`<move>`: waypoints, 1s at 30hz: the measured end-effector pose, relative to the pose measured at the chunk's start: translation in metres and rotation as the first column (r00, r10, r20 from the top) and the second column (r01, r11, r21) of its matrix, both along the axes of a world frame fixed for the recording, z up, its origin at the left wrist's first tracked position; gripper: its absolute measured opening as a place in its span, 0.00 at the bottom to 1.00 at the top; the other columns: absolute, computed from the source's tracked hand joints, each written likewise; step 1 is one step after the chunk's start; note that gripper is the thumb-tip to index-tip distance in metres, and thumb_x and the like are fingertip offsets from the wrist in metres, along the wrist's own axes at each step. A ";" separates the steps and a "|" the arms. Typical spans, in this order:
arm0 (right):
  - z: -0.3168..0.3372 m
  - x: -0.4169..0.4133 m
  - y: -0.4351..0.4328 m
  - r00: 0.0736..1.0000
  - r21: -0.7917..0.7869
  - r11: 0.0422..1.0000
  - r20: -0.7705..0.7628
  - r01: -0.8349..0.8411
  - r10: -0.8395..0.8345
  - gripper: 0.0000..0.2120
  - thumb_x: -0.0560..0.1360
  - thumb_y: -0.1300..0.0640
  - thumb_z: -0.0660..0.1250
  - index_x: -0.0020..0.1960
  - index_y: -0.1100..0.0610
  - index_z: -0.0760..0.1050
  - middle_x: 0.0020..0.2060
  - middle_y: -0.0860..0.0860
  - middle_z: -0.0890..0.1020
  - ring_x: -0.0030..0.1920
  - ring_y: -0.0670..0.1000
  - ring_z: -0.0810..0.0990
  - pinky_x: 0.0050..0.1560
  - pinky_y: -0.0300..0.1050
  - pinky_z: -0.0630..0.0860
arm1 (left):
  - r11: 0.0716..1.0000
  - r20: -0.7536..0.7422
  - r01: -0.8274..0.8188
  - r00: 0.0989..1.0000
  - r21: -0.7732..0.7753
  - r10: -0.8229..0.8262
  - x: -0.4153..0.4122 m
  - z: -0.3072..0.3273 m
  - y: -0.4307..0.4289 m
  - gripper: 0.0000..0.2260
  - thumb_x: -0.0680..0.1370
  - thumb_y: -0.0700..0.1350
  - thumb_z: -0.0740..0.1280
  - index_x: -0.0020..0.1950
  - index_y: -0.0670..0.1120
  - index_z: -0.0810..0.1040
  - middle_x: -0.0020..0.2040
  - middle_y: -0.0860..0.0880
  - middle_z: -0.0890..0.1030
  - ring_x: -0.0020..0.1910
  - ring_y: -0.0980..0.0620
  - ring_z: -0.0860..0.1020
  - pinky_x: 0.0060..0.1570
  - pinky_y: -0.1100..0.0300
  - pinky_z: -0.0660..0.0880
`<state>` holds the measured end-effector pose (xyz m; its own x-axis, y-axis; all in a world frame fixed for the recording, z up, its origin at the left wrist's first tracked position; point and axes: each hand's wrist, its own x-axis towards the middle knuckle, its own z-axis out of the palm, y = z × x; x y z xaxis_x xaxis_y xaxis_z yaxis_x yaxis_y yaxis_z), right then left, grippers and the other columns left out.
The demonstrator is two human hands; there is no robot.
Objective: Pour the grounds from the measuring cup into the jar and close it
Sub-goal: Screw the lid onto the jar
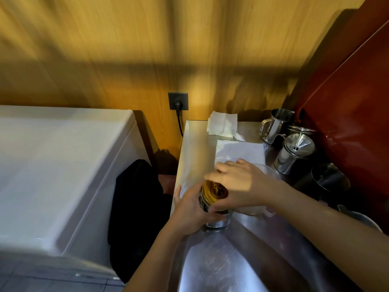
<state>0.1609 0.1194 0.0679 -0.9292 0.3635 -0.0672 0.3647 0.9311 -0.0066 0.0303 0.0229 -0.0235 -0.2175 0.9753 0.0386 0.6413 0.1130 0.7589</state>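
Frame is motion-blurred, worst across the wooden wall (126, 49) in the upper half. The jar (214, 204), low and right of centre on the steel counter (221, 266), is largely covered: only its gold-toned top, a strip of printed side and the shiny metal base show between the 2 hands. Cannot tell whether that gold top is a lid seated on the jar. The measuring cup (263, 186), clear, sits just right of the jar and is mostly hidden behind the right wrist; its contents cannot be made out. Left hand (190, 213) comes up from the bottom edge, fingers curled around the jar's left side, thumb up along the wall. Right hand (237, 184) reaches in from the lower right, palm down over the jar top, fingers spread toward the left, thumb pressed on the jar's near right edge. White paper sheets (240, 152) lie on the counter just behind the hands. Steel pitchers (294, 152) stand at the right edge against a red panel (347, 123). A white appliance (52, 165) fills the left, cut off by the frame.
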 end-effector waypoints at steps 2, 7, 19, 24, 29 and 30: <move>0.005 0.004 0.003 0.985 -0.185 0.971 0.051 -0.150 0.162 0.28 0.69 0.42 0.68 0.66 0.44 0.64 0.61 0.50 0.70 0.58 0.51 0.68 0.55 0.48 0.65 | 1.000 -0.018 -0.009 1.000 -0.005 0.008 0.000 0.002 0.001 0.30 0.58 0.66 0.72 0.56 0.67 0.64 0.49 0.70 0.69 0.48 0.79 0.53 0.68 0.52 0.38; 0.001 -0.003 -0.002 0.998 -0.040 0.999 0.066 0.001 0.002 0.29 0.67 0.35 0.66 0.62 0.48 0.65 0.49 0.52 0.71 0.46 0.54 0.74 0.38 0.45 0.68 | 1.000 0.012 0.007 1.000 -0.010 -0.007 0.001 0.002 0.000 0.30 0.57 0.66 0.72 0.56 0.66 0.65 0.48 0.71 0.72 0.48 0.80 0.59 0.68 0.53 0.39; -0.012 0.001 0.000 0.952 0.131 0.954 -0.109 -0.272 0.286 0.21 0.69 0.42 0.67 0.52 0.57 0.74 0.39 0.57 0.75 0.31 0.55 0.73 0.28 0.40 0.61 | 0.996 0.018 0.080 0.997 -0.041 -0.079 -0.001 0.012 0.004 0.28 0.59 0.59 0.74 0.55 0.63 0.65 0.48 0.68 0.71 0.51 0.83 0.60 0.73 0.50 0.42; -0.019 0.003 -0.004 0.956 0.159 0.963 -0.162 -0.218 0.243 0.21 0.68 0.40 0.66 0.47 0.58 0.74 0.37 0.57 0.75 0.26 0.55 0.72 0.26 0.41 0.59 | 0.994 -0.090 -0.021 0.995 0.109 0.031 0.015 0.005 -0.003 0.26 0.59 0.60 0.73 0.48 0.75 0.61 0.45 0.70 0.70 0.53 0.86 0.57 0.70 0.50 0.39; -0.027 0.004 -0.008 0.963 0.194 0.973 -0.211 -0.128 0.169 0.23 0.69 0.38 0.61 0.46 0.58 0.75 0.39 0.58 0.77 0.26 0.56 0.74 0.26 0.41 0.63 | 0.982 -0.124 -0.068 0.988 0.178 0.091 0.018 -0.003 -0.004 0.25 0.59 0.60 0.73 0.48 0.66 0.63 0.46 0.61 0.76 0.52 0.84 0.58 0.68 0.58 0.31; -0.028 0.004 -0.009 0.961 0.208 0.972 -0.226 -0.112 0.159 0.24 0.69 0.37 0.59 0.45 0.58 0.75 0.39 0.57 0.77 0.26 0.56 0.74 0.26 0.41 0.63 | 0.982 -0.145 -0.067 0.985 0.179 0.093 0.018 -0.004 -0.004 0.26 0.59 0.60 0.73 0.49 0.65 0.62 0.47 0.59 0.76 0.51 0.83 0.59 0.66 0.64 0.28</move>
<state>0.1647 0.1104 0.0396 -0.9507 0.2172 0.2214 0.2447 0.9639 0.1053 0.0487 0.0187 -0.0273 -0.2732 0.9306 0.2436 0.7449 0.0444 0.6657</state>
